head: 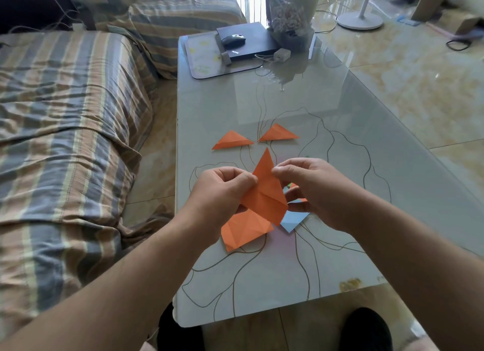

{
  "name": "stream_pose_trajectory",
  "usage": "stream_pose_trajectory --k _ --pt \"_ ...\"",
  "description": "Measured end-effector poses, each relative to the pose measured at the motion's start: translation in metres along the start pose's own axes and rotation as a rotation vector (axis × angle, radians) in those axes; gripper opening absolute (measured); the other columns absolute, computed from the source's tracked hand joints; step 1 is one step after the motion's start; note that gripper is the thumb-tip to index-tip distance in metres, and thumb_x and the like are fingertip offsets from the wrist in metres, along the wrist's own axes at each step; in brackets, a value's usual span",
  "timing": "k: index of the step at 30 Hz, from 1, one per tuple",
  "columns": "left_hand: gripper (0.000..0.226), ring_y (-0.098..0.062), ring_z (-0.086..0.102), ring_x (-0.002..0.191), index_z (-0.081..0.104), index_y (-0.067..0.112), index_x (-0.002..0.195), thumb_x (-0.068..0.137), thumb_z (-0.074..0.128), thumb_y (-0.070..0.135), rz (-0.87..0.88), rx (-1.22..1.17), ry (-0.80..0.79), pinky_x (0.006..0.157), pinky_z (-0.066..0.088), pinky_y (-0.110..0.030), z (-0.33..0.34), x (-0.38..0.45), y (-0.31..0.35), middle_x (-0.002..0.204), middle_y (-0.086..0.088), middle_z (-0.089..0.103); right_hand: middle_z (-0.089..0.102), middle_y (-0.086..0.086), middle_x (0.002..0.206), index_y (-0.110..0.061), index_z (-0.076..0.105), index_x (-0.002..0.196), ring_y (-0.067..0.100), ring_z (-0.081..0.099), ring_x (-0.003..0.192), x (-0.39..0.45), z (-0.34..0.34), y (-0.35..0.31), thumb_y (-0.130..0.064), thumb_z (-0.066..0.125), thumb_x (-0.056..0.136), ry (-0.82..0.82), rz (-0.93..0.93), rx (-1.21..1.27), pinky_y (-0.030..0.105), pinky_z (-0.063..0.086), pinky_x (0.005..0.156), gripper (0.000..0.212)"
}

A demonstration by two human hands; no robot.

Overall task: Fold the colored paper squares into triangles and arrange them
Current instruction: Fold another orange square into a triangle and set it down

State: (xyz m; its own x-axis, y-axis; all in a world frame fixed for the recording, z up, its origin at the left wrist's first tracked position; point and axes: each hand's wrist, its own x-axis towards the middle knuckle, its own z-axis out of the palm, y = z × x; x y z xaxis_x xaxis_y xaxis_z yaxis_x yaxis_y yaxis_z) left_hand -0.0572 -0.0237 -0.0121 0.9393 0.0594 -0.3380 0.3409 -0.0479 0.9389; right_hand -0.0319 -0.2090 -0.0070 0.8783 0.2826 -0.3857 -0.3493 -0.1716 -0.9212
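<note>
A glossy pale table (340,146) with brown line drawings under its surface is filling the middle of the frame, a striped sofa (68,130) is lying along the left side and a tiled floor is showing at the right. At the upper centre a clear plastic bag (290,12) is standing on the far end of the table, and it seems to be holding pale shredded stuff, though the view there is too blurred to be sure. Beside it a closed laptop (251,42) is carrying a mouse (233,39).

You are holding an orange paper (267,191) in the air at the centre of the frame. It is creased and partly folded, with one sharp point aiming toward the top of the frame. Your left hand (222,193) is pinching its left edge between thumb and curled fingers; your right hand (314,191) is pinching its right edge the same way, near the point.

Just below the held sheet another creased orange sheet (243,230) is lying flat on the table, and a light blue sheet (292,221) is peeking out beside it, under your right hand. Above your hands, two orange triangles (231,141) are resting on the table side by side, their near tips almost meeting.
</note>
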Motion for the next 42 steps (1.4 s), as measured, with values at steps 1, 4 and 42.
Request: stream_pose_trajectory --k 1,4,42 --pt "0.017 -0.022 0.073 0.077 0.074 0.016 0.077 0.094 0.070 0.015 -0.007 0.013 -0.015 0.092 0.059 -0.056 0.001 -0.001 0.000 0.080 -0.008 0.076 0.072 0.001 0.083 -0.017 0.072 0.091 0.018 0.067 0.069 0.000 0.000 0.000 -0.028 0.068 0.099 -0.012 -0.003 -0.008 0.039 0.051 0.077 0.014" --pt "0.013 -0.022 0.074 0.082 0.074 0.015 0.082 0.094 0.071 0.018 -0.015 0.028 -0.024 0.093 0.060 -0.055 0.003 -0.001 -0.001 0.084 -0.008 0.077 0.071 -0.002 0.075 -0.019 0.069 0.080 0.013 0.066 0.064 0.000 -0.001 0.001 -0.023 0.071 0.097 -0.006 -0.022 -0.026 0.040 0.052 0.082 0.018" --pt "0.014 -0.007 0.063 0.061 0.067 0.016 0.083 0.092 0.076 0.021 -0.090 -0.427 0.136 0.070 0.051 -0.030 0.023 0.000 -0.011 0.072 0.002 0.068 0.062 -0.001 0.068 -0.016 0.072 0.077 0.017 0.053 0.062 0.003 0.028 0.004 -0.016 0.078 0.090 0.193 0.090 0.500 0.030 0.045 0.060 0.014"
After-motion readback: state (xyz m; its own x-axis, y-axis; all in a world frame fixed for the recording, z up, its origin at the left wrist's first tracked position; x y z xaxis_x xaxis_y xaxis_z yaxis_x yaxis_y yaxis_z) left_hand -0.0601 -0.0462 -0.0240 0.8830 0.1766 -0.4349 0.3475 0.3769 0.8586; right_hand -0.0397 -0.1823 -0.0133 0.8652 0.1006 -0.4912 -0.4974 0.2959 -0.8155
